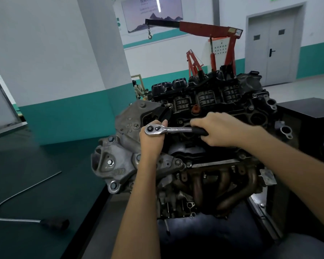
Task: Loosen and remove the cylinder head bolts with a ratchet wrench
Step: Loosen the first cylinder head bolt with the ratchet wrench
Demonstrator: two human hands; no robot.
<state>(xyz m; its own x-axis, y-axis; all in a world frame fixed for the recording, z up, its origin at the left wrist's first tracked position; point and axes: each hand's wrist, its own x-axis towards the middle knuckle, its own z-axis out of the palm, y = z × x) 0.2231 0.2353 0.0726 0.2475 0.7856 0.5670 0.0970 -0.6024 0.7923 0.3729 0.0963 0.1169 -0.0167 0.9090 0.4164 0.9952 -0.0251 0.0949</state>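
Green bench [21,161] beside engine [213,98], teal-banded walls [51,75]

Wrench: a chrome ratchet wrench [174,129] with a black grip lies level over the engine top, its head to the left.
Left hand: the left hand [151,144] cups the wrench head from below, thumb at its far edge.
Right hand: the right hand [219,130] is wrapped round the black grip.
Engine: a grimy dark metal engine [232,101], with a grey cast bracket [118,165] on its left and rust-brown exhaust pipes [223,184] in front.
Tabletop: a dark green tabletop [26,156] carries a bent steel rod with a black handle [54,223].
Background: a red workshop crane [209,28].
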